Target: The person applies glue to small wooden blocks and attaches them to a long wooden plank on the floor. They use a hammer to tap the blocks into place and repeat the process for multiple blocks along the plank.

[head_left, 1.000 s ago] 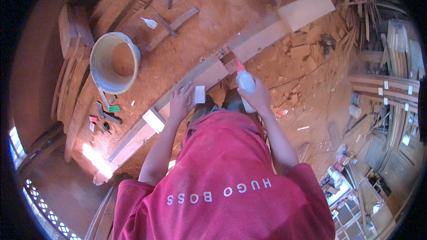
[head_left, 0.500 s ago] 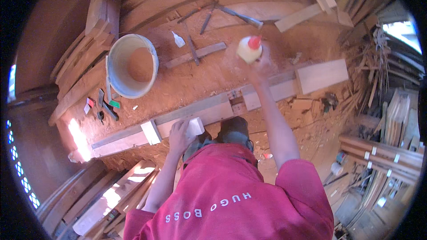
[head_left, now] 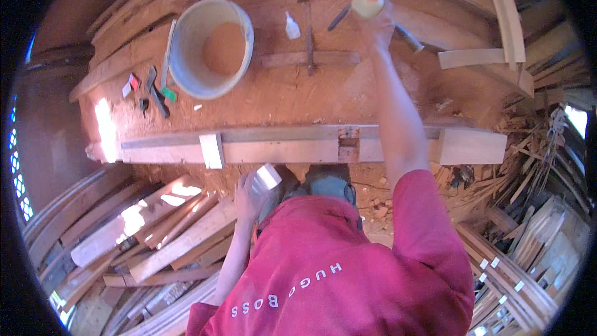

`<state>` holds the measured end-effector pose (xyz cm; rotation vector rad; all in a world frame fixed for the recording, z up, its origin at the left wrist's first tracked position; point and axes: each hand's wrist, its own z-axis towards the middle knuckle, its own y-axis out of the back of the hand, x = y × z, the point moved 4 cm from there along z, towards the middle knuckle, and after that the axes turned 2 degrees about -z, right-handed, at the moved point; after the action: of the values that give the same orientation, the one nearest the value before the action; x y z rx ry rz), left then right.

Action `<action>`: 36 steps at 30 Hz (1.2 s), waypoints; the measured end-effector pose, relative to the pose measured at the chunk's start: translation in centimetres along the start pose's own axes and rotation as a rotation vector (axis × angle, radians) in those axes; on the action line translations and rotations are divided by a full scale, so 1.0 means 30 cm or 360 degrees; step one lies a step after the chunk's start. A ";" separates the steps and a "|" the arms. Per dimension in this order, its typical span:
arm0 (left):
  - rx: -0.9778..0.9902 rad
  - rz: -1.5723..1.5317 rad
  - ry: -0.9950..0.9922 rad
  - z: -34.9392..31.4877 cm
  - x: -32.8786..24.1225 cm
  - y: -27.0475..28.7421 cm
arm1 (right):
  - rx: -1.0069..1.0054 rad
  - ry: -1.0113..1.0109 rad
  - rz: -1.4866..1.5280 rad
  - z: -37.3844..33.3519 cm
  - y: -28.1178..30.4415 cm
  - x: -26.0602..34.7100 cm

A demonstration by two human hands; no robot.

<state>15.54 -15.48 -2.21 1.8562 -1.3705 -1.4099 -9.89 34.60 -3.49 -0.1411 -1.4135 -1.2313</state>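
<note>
Reaching out over the far side of the workbench, my right hand (head_left: 377, 30) is closed around a pale yellow glue bottle (head_left: 367, 5) with a red cap. Close to my body, my left hand (head_left: 247, 198) grips a small light wood block (head_left: 268, 177). A long wooden beam (head_left: 280, 151) lies across the near edge of the bench, just beyond the left hand. One pale wood piece (head_left: 212, 151) sits across the beam at left, and a wider pale board (head_left: 472, 147) rests at its right end. A notch (head_left: 349, 142) is cut into the beam near the middle.
A large bucket (head_left: 176, 56) stands on the dusty workbench (head_left: 286, 102) at left. Near it lie a small white bottle (head_left: 292, 27), a hammer-like tool (head_left: 310, 50) and a green item (head_left: 168, 94). Stacked planks (head_left: 180, 230) fill the lower left; more timber (head_left: 510, 267) lies lower right.
My right hand has carried the glue bottle farther away over the bench. My left hand has drawn the wood block back from the beam toward my body. The view has turned and shifted.
</note>
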 end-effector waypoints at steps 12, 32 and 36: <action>0.0086 0.0252 -0.0797 0.165 -0.329 0.011 | 0.0084 0.0039 0.0080 -0.329 0.295 -0.203; 0.0953 0.0950 -0.2130 0.330 -0.807 -0.448 | 0.0526 -0.1781 0.1016 -1.446 0.503 -0.276; 0.0938 0.1012 -0.2185 0.356 -0.804 -0.460 | 0.0477 -0.1790 0.0960 -1.429 0.472 -0.280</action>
<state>12.25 13.87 -6.02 0.2342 -2.8556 -2.0375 30.44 14.75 -12.91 -1.0915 -2.2392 -0.3642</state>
